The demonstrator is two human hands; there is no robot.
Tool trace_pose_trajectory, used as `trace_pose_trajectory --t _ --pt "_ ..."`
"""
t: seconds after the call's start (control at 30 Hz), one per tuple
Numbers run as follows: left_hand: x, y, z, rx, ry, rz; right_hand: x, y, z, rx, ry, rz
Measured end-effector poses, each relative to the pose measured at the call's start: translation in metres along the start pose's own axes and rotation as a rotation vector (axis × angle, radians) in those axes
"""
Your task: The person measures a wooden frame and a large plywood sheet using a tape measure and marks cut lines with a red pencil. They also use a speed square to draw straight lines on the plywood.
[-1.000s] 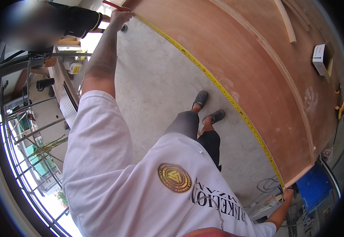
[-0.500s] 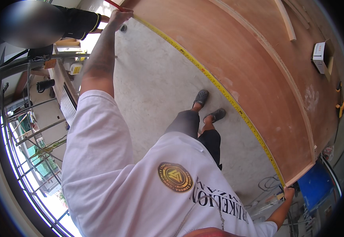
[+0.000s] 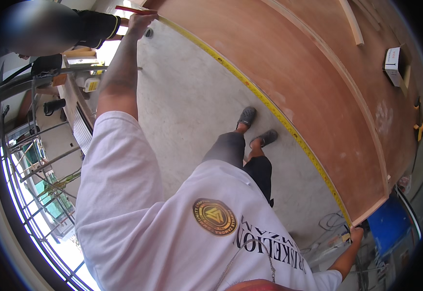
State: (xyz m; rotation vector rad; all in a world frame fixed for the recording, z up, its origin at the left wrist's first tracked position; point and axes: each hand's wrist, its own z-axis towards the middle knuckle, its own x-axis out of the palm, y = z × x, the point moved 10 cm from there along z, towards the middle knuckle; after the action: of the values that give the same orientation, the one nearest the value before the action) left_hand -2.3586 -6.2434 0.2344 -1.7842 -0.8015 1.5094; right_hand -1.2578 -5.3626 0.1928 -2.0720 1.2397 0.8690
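Note:
A yellow measuring tape [image 3: 296, 137] is stretched along the near edge of a large brown wooden panel [image 3: 289, 68]. At its far left end, my left hand [image 3: 141, 23] is closed on the tape, with a thin red pencil-like stick [image 3: 130, 9] poking out past the fingers. My right hand [image 3: 356, 234] grips the tape's other end, at the panel's lower right corner. Its fingers are small and partly hidden, and I cannot make out whether the tape's case is in it.
Wood strips [image 3: 351, 22] and an opened white box [image 3: 393, 63] lie on the panel. A person in dark clothes [image 3: 95, 28] is at the far left, near metal scaffolding [image 3: 36, 169]. Beyond the right corner is a blue sheet [image 3: 388, 225]. My feet stand on the concrete floor [image 3: 187, 102].
My left hand has shifted slightly left, and the red stick in it now lies flatter and points left. My right hand has turned a little at the corner. The tape stays along the edge.

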Motion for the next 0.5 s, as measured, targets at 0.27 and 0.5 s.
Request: trace_pose_trajectory --t 0.27,0.5 --pt "-0.001 -0.017 -0.004 0.053 -0.047 -0.016 0.0 0.004 0.009 -0.052 -0.006 -0.028" --pt "-0.006 -0.011 -0.006 0.056 0.001 -0.01 0.001 0.007 0.01 -0.04 0.042 -0.079"
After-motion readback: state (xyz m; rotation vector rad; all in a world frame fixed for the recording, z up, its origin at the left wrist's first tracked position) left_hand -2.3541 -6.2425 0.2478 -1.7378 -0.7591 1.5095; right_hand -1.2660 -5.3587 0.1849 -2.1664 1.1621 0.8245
